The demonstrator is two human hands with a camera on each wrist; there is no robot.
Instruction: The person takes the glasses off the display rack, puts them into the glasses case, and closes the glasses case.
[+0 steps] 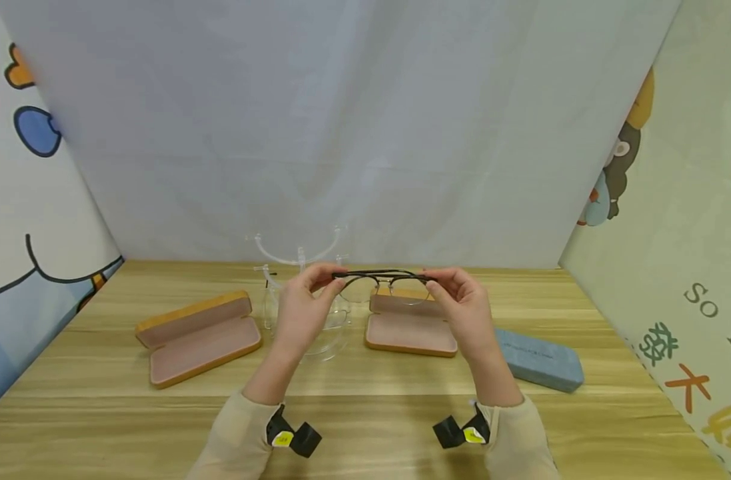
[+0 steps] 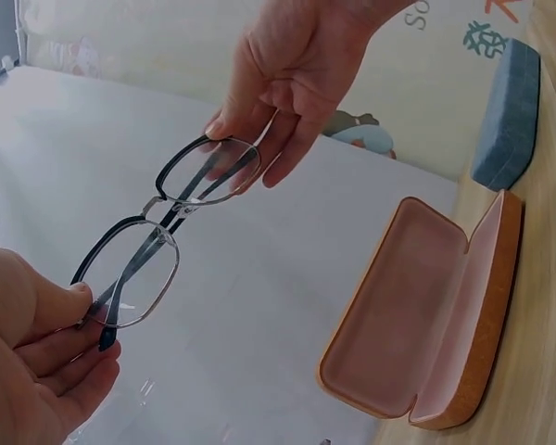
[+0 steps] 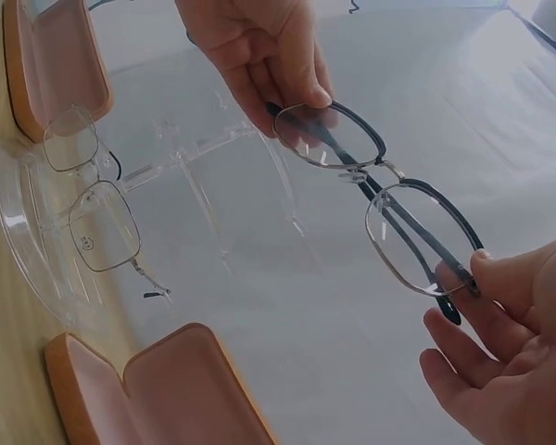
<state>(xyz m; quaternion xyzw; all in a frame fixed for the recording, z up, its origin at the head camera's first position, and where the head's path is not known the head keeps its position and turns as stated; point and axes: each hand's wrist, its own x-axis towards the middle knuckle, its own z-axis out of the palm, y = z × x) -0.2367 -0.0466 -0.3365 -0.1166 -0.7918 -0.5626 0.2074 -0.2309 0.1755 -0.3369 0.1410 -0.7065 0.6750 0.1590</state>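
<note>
On the table's far left (image 1: 89,407), a tan case (image 1: 206,341), lid raised, pink lining toward the wearer; angled inward, presumably for easy reach. Next, a clear stand (image 1: 300,256), upright, partly masked by an arm in the head view. A thin-framed pair of spectacles (image 3: 105,227) sits low on it; transparent arms likely leave eyewear visible from all sides.

Left hand (image 1: 302,308): clamped on one end of the dark-topped glasses (image 1: 378,274), thumb in front, fingers behind. The glasses are in the air between both hands, touching neither table nor case, lenses roughly level. Temples folded, crossing behind the lenses; the pinch at the outer corners probably spares the glass from smudges and stops the temples swinging out.

Behind and below the glasses, a second tan case (image 1: 411,333), lid up, pink interior bare; in the head view its lid shows through the lenses. Right hand (image 1: 466,310): clamped on the opposite end, thumb and fingers mirroring the left, which seems to balance the light frame.

Far right, a blue case (image 1: 542,360), closed, lying aslant near the right forearm; set aside there, it looks out of the hands' way.
</note>
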